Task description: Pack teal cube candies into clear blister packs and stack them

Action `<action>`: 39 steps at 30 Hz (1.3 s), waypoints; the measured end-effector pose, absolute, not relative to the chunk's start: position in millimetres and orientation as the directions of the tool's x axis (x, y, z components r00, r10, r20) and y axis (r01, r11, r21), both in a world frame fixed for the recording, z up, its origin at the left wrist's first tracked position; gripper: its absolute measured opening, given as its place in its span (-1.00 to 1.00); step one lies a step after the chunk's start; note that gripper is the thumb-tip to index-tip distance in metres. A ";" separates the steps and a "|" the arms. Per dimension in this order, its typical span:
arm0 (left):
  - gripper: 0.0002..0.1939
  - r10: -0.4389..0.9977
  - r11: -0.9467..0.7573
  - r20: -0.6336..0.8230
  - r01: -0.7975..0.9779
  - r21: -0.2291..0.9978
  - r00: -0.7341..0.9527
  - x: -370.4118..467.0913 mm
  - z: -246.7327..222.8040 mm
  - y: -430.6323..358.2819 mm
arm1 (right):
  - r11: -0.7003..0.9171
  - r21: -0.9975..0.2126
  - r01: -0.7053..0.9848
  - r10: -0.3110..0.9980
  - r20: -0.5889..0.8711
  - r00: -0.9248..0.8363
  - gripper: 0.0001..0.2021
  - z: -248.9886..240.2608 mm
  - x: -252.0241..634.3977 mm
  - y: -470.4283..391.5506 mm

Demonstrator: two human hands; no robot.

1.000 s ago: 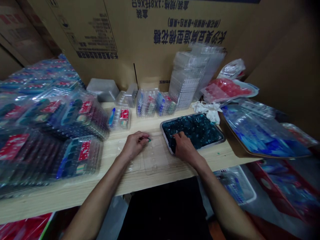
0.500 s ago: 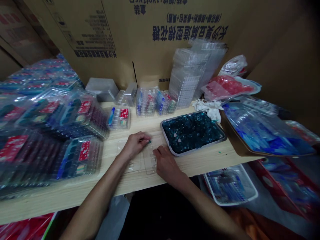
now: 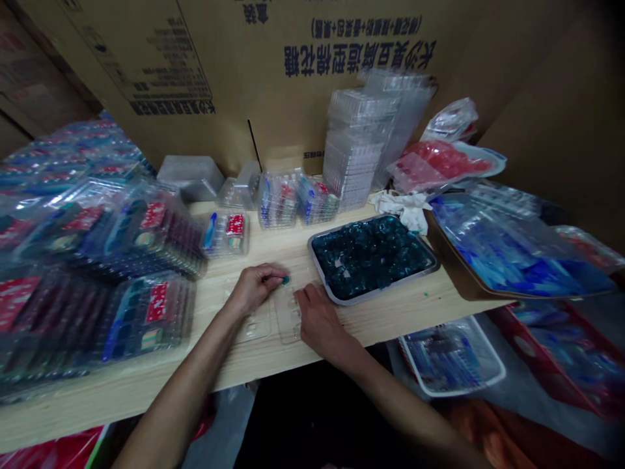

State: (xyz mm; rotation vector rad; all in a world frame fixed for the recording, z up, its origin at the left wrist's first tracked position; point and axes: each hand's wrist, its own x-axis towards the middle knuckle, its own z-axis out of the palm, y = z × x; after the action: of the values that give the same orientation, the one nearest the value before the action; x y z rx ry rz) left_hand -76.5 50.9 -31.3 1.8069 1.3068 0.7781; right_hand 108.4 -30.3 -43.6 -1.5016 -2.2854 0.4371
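My left hand (image 3: 256, 285) pinches a small dark green piece (image 3: 286, 280) above the upper end of a clear plastic tray (image 3: 288, 319). Curled at the right edge of that tray is my right hand (image 3: 319, 319), its fingertips on the tray; whether they hold anything else is hidden. Another clear tray (image 3: 256, 326) lies partly under my left forearm. Just right of my hands, a grey-rimmed tray (image 3: 374, 257) is filled with dark green, glossy pieces. Behind my left hand sits a clear pack (image 3: 227, 233) with a blue item and a red patterned packet.
Stacks of filled clear packs (image 3: 146, 312) cover the table's left side. Empty clear trays (image 3: 354, 150) are piled at the back, near a white cloth (image 3: 403, 208). A box of blue bags (image 3: 517, 241) stands right, with a white bin (image 3: 452, 358) below the table edge.
The view has shifted slightly, moving most things a little left in the picture. My left hand still pinches the green piece, and my right hand remains at the tray.
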 end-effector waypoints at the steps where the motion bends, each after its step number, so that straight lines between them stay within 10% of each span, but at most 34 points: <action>1: -0.81 0.952 -0.208 0.055 0.505 0.838 0.302 -76.0 -31.2 51.1 | 0.383 -0.447 0.808 0.922 0.136 -0.361 -0.61 -43.8 108.1 -30.2; 21: -0.62 0.837 -0.544 0.208 0.729 0.416 0.506 -44.0 -28.2 54.0 | 0.361 -0.441 0.822 0.932 0.153 -0.328 -0.65 -42.6 101.7 -19.0; 28: -0.80 0.949 -0.293 0.116 0.678 0.675 0.294 45.1 -6.6 89.4 | 0.472 -0.502 0.724 0.880 0.314 -0.356 -0.32 -53.4 105.0 -16.5; 39: -0.70 0.979 0.026 -0.072 0.233 0.972 0.192 14.1 -5.7 93.5 | 0.310 -0.707 0.636 0.947 0.289 -0.141 -0.58 -26.0 127.3 -16.2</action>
State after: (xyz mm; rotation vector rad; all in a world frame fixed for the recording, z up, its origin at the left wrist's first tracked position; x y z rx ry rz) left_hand 14.1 93.5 -5.7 1.4257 1.2437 0.9043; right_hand 127.3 -16.2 -26.0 -1.4079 -1.8650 0.5539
